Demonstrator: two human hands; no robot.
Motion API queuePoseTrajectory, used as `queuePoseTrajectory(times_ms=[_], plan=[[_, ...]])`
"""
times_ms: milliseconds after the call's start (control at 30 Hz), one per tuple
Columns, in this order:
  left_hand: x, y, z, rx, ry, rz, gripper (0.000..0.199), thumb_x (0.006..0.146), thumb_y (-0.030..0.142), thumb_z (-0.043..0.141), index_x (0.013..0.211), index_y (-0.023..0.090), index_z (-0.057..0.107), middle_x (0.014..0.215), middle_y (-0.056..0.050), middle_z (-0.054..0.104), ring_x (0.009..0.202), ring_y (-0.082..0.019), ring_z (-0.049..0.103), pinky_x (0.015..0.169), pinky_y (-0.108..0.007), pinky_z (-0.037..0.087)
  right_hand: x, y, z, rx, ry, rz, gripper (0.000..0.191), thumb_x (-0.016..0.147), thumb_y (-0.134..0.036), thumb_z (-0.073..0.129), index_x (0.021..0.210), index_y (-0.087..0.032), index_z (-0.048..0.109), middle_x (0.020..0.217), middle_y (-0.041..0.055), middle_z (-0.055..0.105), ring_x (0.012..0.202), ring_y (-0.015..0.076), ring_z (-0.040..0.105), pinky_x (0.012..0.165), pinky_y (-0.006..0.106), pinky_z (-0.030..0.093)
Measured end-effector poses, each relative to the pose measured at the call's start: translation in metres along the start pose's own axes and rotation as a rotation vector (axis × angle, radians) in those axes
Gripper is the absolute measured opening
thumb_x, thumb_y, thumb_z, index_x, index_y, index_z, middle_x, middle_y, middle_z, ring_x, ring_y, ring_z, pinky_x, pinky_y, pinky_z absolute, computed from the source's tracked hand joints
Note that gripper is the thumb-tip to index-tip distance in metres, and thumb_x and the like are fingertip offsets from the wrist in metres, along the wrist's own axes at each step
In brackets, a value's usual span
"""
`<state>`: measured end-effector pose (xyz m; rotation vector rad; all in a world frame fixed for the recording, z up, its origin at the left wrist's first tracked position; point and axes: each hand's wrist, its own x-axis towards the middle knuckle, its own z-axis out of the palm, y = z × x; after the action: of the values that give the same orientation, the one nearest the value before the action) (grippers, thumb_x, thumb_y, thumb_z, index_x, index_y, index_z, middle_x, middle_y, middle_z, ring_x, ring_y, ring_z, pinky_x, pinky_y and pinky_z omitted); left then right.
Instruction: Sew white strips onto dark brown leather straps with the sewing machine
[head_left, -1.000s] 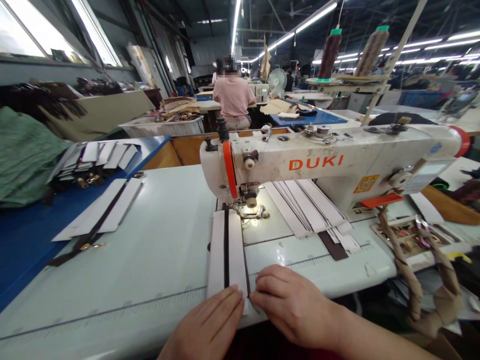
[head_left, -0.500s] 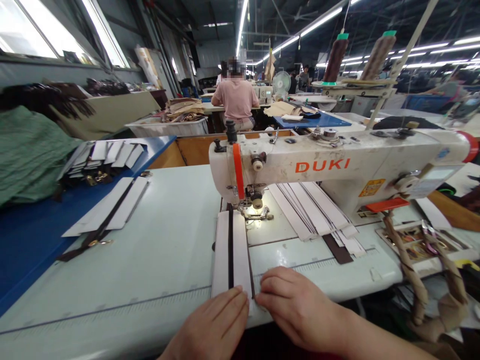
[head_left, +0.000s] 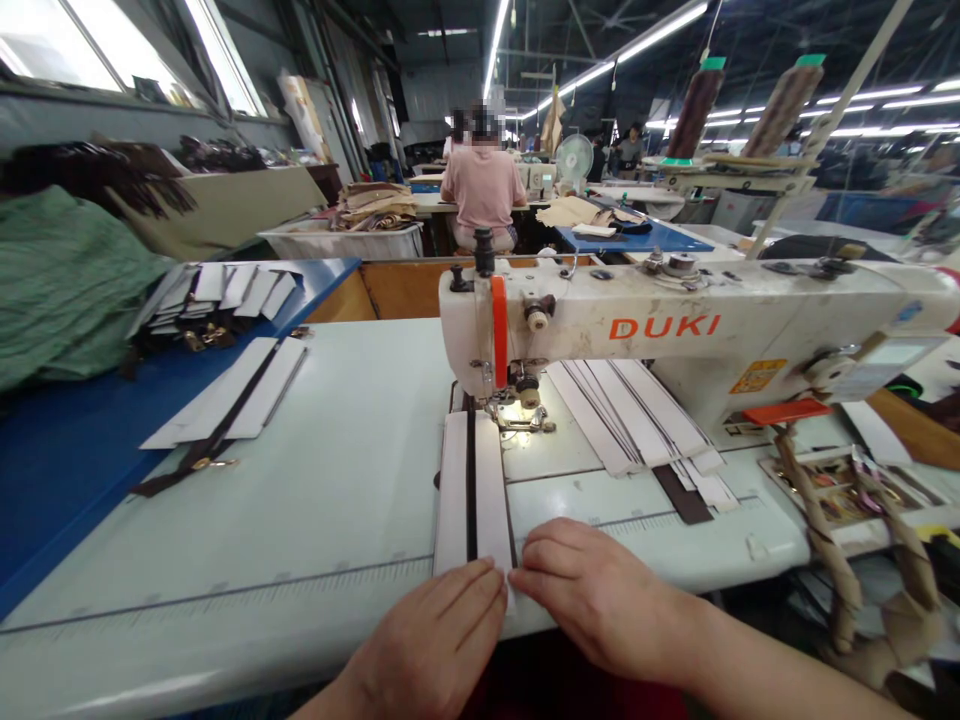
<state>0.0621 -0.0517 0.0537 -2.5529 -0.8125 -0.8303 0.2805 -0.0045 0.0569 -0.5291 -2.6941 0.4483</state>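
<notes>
A long white strip piece with a dark band down its middle [head_left: 495,500] lies lengthwise on the table, its far end at the presser foot [head_left: 525,422] of a white sewing machine [head_left: 570,310] marked DUKI. My left hand [head_left: 439,630] is closed on the near end, fingers together on the white face, thumb hidden. At the right edge of that same end, my right hand [head_left: 592,590] pinches with its fingers curled. The fingertips of the two hands almost meet. Exactly what is between the right fingers is hidden.
White strips [head_left: 626,410] lie stacked under the machine arm. Two white pieces on a dark strap with a metal clasp [head_left: 217,400] lie left, beside more on a blue table [head_left: 82,490]. A parts tray [head_left: 847,480] stands right. Ahead sits a person in pink [head_left: 484,190].
The whole view has shifted slightly, so the machine and table appear farther right. Both hands keep their places at the near end of the strip piece.
</notes>
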Motion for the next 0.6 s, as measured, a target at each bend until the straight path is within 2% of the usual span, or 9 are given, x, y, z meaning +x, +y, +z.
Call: queuePoseTrajectory(times_ms=[133,367,600], plan=[[-0.003,-0.001,0.003,-0.023,0.014,-0.031,0.033,0.096,0.009,0.032,0.096,0.011,0.065,0.094,-0.006,0.069,0.093,-0.015,0.063,0.085,-0.026,0.054,0.003,-0.001,-0.003,-0.042,-0.044,-0.022,0.024,0.094,-0.016,0.039,0.109,-0.013,0.058,0.098,0.0082,0.062,0.095,0.0208,0.050,0.090,0.036,0.046],[-0.007,-0.002,0.004,-0.014,-0.025,-0.078,0.037,0.096,0.010,0.030,0.097,0.012,0.067,0.103,-0.007,0.068,0.101,-0.018,0.059,0.097,-0.032,0.047,0.011,-0.001,-0.006,-0.129,-0.058,-0.069,0.018,0.094,-0.016,0.042,0.099,-0.014,0.059,0.093,0.0047,0.062,0.091,0.0182,0.050,0.093,0.032,0.042],[0.000,-0.005,0.003,0.010,0.033,-0.025,0.036,0.096,0.009,0.031,0.094,0.012,0.067,0.095,-0.005,0.070,0.095,-0.016,0.062,0.087,-0.029,0.049,0.016,-0.001,-0.009,-0.172,-0.039,-0.112,0.019,0.093,-0.014,0.043,0.100,-0.012,0.060,0.093,0.0056,0.064,0.088,0.0188,0.050,0.091,0.034,0.043]])
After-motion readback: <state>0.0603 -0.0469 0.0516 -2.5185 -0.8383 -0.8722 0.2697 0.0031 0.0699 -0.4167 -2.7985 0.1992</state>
